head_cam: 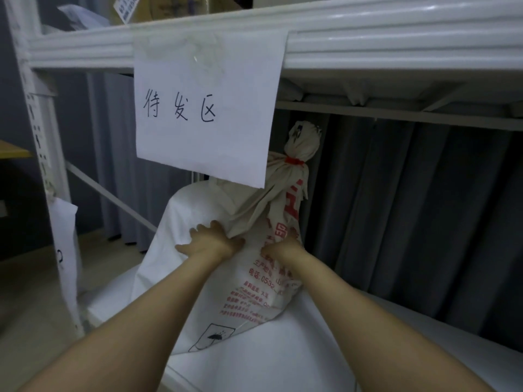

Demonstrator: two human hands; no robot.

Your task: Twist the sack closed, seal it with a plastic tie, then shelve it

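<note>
A white woven sack with red print stands upright on the white shelf board. Its neck is twisted into a bunch, and a red plastic tie is cinched around it near the top. My left hand presses flat on the sack's upper left shoulder with spread fingers. My right hand rests against the printed front just to the right; its fingers are partly hidden in the fabric folds.
A second plain white sack stands behind, to the left. A paper sign with handwritten characters hangs from the upper shelf beam. A white upright post stands left. Grey curtain hangs behind the rack.
</note>
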